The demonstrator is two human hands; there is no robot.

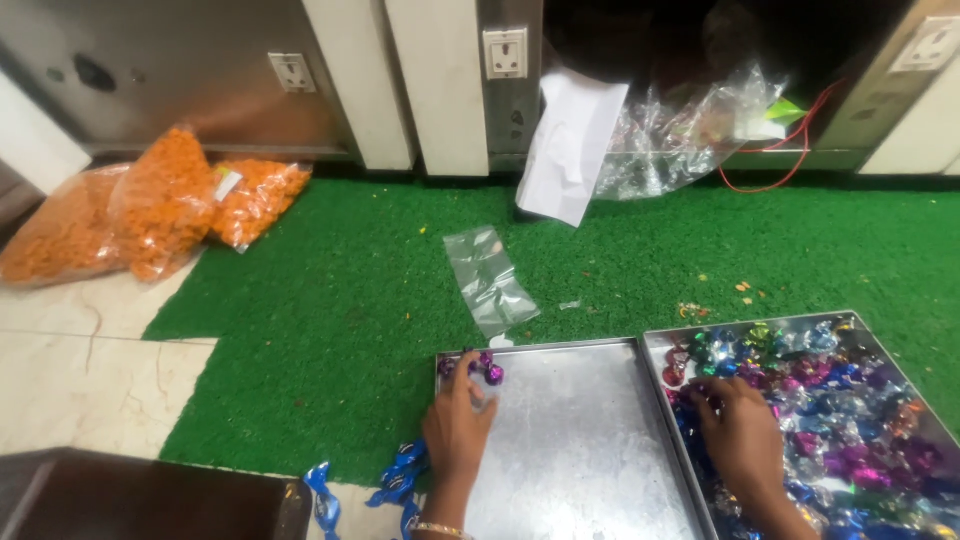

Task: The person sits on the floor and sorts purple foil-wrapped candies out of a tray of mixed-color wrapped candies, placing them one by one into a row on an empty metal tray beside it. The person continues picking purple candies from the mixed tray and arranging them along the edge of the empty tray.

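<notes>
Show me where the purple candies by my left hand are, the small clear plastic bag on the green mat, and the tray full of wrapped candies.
purple candies [488,368], head view, on a foil wrapper.
small clear plastic bag [487,280], head view, mid-bag.
tray full of wrapped candies [655,342], head view, on its near-left rim corner.

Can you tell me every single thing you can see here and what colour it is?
Steel tray with a few sweets: one, silver, on the green mat, left of the other tray.
Purple sweets: a few, in that tray's far left corner.
Steel tray full of sweets: one, silver, on the right.
Wrapped sweets: too many to count, shiny purple, blue, green, pink.
Small plastic bag: one, clear, on the mat.
Bags of snacks: three, orange, far left.
Crumpled plastic bag: one, clear, by the wall.
White paper: one, leaning on the wall.
Blue wrappers: a few, by the left wrist.
Wall sockets: three, white.
Red cable: one.
Green mat: one.
Left hand: touching the purple sweets.
Right hand: in the wrapped sweets.
</notes>
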